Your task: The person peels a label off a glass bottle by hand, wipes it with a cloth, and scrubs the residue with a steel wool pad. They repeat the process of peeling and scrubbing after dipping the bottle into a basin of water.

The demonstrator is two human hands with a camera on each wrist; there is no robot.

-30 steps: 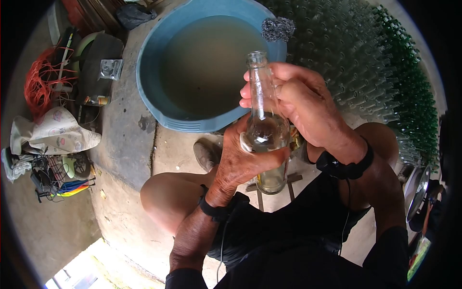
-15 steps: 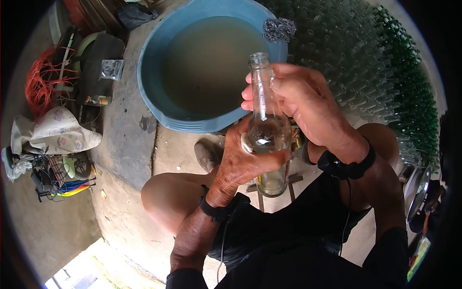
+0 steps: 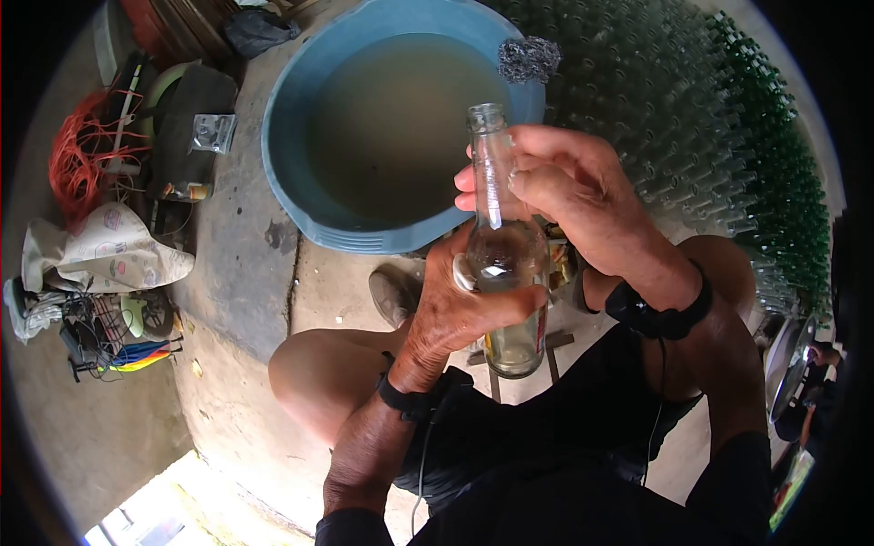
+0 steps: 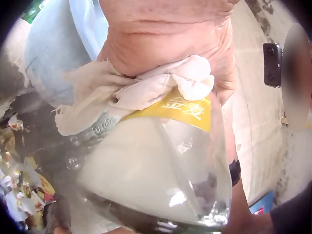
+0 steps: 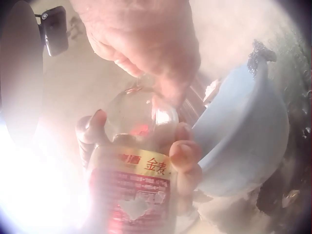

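Note:
Upright over the lap is a clear glass bottle [image 3: 510, 250], its mouth pointing away from the body. My left hand [image 3: 455, 300] grips it round the body, thumb across the near side. A white cloth [image 4: 146, 90] is bunched between that palm and the glass. My right hand [image 3: 583, 187] holds the neck, with fingers behind it and the thumb at its right side. In the right wrist view a red and yellow label [image 5: 134, 190] with a torn white patch shows on the bottle's body. Some right fingertips are hidden behind the neck.
Ahead stands a blue tub [image 3: 278, 155] of murky water, with a steel wool scrubber [image 3: 528, 59] on its rim. Many clear bottles [image 3: 655, 118] and green bottles [image 3: 783, 136] crowd the right. Red string [image 3: 82, 164] and a cloth bag [image 3: 127, 255] lie at left.
The right thumb has slid a little down the neck toward the body. The bottle sits slightly lower in the head view; the left hand keeps its grip.

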